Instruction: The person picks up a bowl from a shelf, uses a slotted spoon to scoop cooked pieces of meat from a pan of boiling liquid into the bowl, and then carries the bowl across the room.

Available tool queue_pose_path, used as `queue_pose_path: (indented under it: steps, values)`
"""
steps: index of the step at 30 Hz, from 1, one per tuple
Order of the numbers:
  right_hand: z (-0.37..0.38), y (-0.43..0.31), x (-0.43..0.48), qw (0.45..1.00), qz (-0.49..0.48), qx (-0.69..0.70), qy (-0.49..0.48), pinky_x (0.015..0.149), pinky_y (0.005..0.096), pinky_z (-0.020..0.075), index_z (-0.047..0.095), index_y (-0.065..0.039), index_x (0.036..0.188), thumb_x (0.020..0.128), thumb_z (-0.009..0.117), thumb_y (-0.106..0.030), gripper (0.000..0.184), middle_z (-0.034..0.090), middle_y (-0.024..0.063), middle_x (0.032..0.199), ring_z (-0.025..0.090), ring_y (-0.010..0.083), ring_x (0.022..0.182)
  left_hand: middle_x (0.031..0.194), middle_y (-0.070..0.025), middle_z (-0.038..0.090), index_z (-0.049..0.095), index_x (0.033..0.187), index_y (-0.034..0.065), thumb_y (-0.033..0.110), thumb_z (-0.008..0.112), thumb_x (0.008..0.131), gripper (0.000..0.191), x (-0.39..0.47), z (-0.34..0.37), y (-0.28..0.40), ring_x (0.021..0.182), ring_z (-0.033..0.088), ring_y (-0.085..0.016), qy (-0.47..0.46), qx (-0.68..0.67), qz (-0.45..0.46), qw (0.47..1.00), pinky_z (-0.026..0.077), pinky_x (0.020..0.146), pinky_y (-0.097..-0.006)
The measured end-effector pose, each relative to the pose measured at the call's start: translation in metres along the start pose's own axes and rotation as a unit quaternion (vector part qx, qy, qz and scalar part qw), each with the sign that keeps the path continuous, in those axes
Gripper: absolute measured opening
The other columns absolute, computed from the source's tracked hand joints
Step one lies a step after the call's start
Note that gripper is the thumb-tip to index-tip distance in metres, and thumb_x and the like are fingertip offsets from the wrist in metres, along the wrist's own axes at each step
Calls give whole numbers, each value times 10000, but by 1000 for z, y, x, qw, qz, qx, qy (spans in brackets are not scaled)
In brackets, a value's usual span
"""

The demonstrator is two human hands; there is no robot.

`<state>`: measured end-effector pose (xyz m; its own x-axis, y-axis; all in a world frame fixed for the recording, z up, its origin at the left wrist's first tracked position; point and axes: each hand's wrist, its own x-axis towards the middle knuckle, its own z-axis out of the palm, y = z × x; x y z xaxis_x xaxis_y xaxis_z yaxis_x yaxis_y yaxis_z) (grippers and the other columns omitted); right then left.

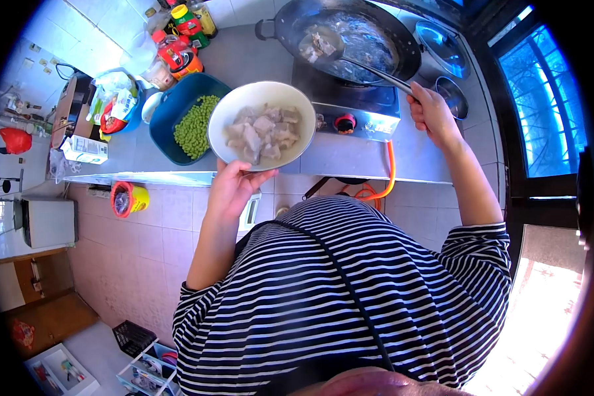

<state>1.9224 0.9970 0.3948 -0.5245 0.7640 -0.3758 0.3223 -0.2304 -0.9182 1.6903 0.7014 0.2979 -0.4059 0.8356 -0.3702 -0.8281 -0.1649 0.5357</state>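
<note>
My left hand [240, 184] grips the near rim of a white bowl [222, 111], which holds pale chunks of cooked meat [265, 132]. Around the handle of a metal ladle [378, 73] my right hand [434, 113] is closed. The ladle's scoop carries pieces of meat [321, 45] over the left part of a large dark wok [289, 34]. Murky liquid [361, 39] with a sheen fills the wok, which sits on a gas stove [376, 123]. Partly behind the bowl stands a dark teal basin [164, 116] of green beans or peas [195, 129].
Bottles of seasoning [188, 24] crowd the back of the counter. A blue basin [137, 106] with bagged food and a carton [85, 149] are at left. Right of the wok lie a glass lid [440, 47] and a metal bowl [451, 97]. An orange gas hose [391, 163] hangs off the front edge.
</note>
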Motion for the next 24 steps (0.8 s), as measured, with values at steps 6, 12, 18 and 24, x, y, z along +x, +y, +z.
queue_pose_path:
  steps: [6,12,18,24]
  values:
    - [13,10,-36,992,-57,-90,72,393,197,279,499,-55,793,934,433,-337,323,362,-39,576,310,48,453,1264,-239,343,138,1335,135,-74,400,722,699,3,7,3,1015,512,-448,-1,13,-6,1000,542,746,-533]
    - [16,29,-48,967,-123,-196,112,360,194,305,527,-41,818,942,429,-320,321,401,-24,566,350,47,438,1246,-236,363,183,1316,133,-81,397,724,665,8,7,4,1000,522,-445,-17,-14,-37,999,540,742,-544]
    - [17,37,-54,966,-131,-196,107,360,191,302,531,-40,805,945,427,-306,318,410,-20,564,351,49,435,1235,-231,372,191,1306,113,-78,401,728,643,9,12,1,989,530,-441,-13,-1,-31,999,538,739,-549]
    - [18,37,-58,969,-129,-178,111,363,195,287,529,-48,801,941,433,-315,316,393,-29,558,335,44,435,1219,-237,391,195,1303,106,-77,403,726,640,11,12,0,971,543,-433,-16,-4,-35,999,542,734,-541]
